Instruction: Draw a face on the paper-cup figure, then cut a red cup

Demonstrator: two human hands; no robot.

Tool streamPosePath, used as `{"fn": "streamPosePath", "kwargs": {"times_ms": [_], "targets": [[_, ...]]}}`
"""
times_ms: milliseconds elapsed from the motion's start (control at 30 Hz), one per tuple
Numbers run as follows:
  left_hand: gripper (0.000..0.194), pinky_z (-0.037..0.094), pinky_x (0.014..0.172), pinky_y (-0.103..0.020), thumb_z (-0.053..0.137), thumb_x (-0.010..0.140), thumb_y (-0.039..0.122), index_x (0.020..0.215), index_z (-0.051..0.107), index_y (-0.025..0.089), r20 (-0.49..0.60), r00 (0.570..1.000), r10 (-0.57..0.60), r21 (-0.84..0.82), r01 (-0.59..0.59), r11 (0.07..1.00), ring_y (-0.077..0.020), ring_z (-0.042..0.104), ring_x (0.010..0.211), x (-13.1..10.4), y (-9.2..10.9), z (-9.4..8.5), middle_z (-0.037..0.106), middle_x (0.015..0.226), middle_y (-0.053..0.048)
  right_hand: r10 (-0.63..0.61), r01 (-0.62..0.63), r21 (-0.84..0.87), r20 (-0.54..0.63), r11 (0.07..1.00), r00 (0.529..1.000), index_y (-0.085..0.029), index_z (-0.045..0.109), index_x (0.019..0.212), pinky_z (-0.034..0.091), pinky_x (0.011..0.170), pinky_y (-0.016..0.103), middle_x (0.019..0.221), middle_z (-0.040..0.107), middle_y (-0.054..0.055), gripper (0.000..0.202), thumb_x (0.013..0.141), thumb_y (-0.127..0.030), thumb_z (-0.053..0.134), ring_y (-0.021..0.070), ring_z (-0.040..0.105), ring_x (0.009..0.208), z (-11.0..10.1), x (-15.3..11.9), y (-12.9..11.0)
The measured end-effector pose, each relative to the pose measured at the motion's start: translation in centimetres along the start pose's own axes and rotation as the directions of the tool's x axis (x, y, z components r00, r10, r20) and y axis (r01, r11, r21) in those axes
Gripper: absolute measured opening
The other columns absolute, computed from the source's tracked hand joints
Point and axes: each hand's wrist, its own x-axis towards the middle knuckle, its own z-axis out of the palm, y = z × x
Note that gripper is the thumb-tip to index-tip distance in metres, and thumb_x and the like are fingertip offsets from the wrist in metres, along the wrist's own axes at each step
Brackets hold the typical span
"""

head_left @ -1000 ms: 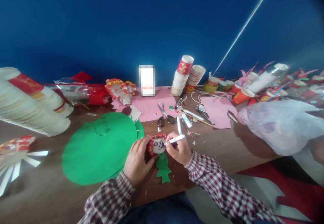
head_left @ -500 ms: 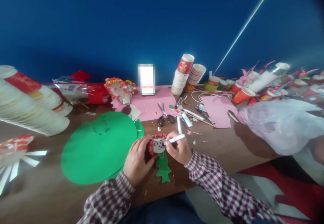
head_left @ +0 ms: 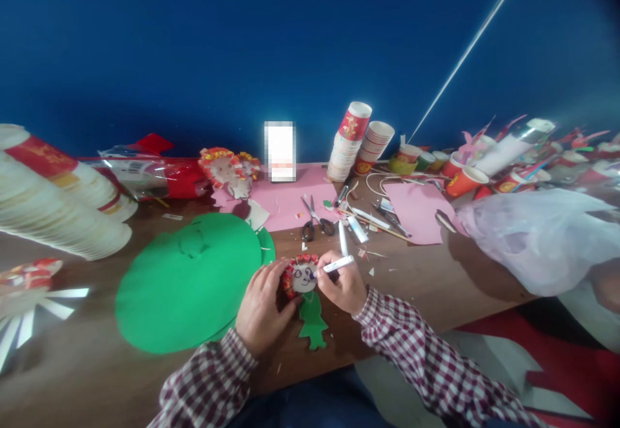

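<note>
When seen in the head view, pinches a white marker (head_left: 338, 264) in the right hand (head_left: 345, 288), fingers curled closely around the barrel and knuckles turned outward. Points the dark tip at the right side of a round paper face (head_left: 302, 278) (too small to tell whether quite touching). Grasps the same paper face along its left side with the left hand (head_left: 264, 304), loosely curved, fingers laid together at the upper left edge and thumb bent in below (undersides out of sight).

Rests, as for the paper face, on the brown table (head_left: 416, 286), between both hands and near the front edge. Wears a ruffled rim of red folds with touches of yellow; bears, on a pale centre, two ringed eyes with lashes and a curved mouth, all in dark ink. Meets, at the bottom, a green cutout (head_left: 313, 321) with a notched, leafy outline.

Shows only faint dark lettering along the marker barrel, too small to read. Shows gold print on the red band of a leaning cup stack (head_left: 345, 150) at the back (equally unreadable), and a pale label with dark stripes on a clear package (head_left: 138, 171) at the left. Offers only coarse pixels over a white rectangle (head_left: 280, 150) by the blue wall (head_left: 242, 47). Includes also black-handled scissors (head_left: 314, 219), blades parted, partly over pink paper (head_left: 285, 212); and, beside the left hand, a large green sheet (head_left: 179, 292) with dark curved lines near the top.
</note>
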Motion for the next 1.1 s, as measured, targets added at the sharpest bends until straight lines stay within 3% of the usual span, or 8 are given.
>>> {"fn": "streamPosePath", "kwargs": {"times_ms": [500, 700, 900, 1100], "targets": [[0.063, 0.036, 0.103, -0.049, 0.062, 0.076, 0.029, 0.132, 0.034, 0.021, -0.009, 1.000, -0.002, -0.008, 0.002, 1.000, -0.0276, 0.046, 0.119, 0.04, 0.01, -0.02, 0.051, 0.127, -0.011, 0.012, -0.012, 0.004, 0.017, 1.000, 1.000, -0.020, 0.053, 0.076, 0.040, 0.048, 0.021, 0.066, 0.058, 0.001, 0.002, 0.079, -0.021, 0.054, 0.0128, 0.053, 0.056, -0.15, 0.04, -0.30], [0.063, 0.036, 0.103, -0.048, 0.062, 0.076, 0.028, 0.132, 0.034, 0.020, -0.006, 1.000, -0.002, -0.008, 0.002, 1.000, -0.0280, 0.046, 0.119, -0.03, 0.00, -0.07, 0.051, 0.127, -0.012, 0.051, -0.051, 0.022, -0.032, 0.998, 0.998, -0.019, 0.053, 0.075, 0.033, 0.042, 0.020, 0.058, 0.052, -0.003, 0.004, 0.079, -0.020, 0.054, 0.0096, 0.045, 0.045, -0.07, -0.01, -0.29], [0.062, 0.036, 0.102, -0.049, 0.062, 0.077, 0.028, 0.131, 0.033, 0.021, -0.013, 1.000, -0.005, -0.010, 0.005, 1.000, -0.0278, 0.046, 0.118, -0.04, 0.04, -0.03, 0.051, 0.126, -0.011, 0.095, -0.084, 0.078, -0.153, 0.993, 0.984, -0.019, 0.050, 0.071, 0.032, 0.040, 0.021, 0.050, 0.047, -0.005, 0.008, 0.079, -0.020, 0.051, 0.0094, 0.041, 0.041, -0.42, 0.20, -0.45], [0.062, 0.037, 0.101, -0.049, 0.061, 0.076, 0.028, 0.131, 0.033, 0.021, -0.008, 1.000, -0.002, -0.002, 0.002, 1.000, -0.0283, 0.047, 0.118, -0.03, -0.03, -0.02, 0.051, 0.127, -0.012, 0.053, -0.048, 0.038, -0.142, 0.998, 0.988, -0.020, 0.050, 0.071, 0.031, 0.041, 0.023, 0.049, 0.046, -0.005, 0.009, 0.079, -0.020, 0.052, 0.0096, 0.040, 0.040, -0.63, 0.08, -0.52]]}}
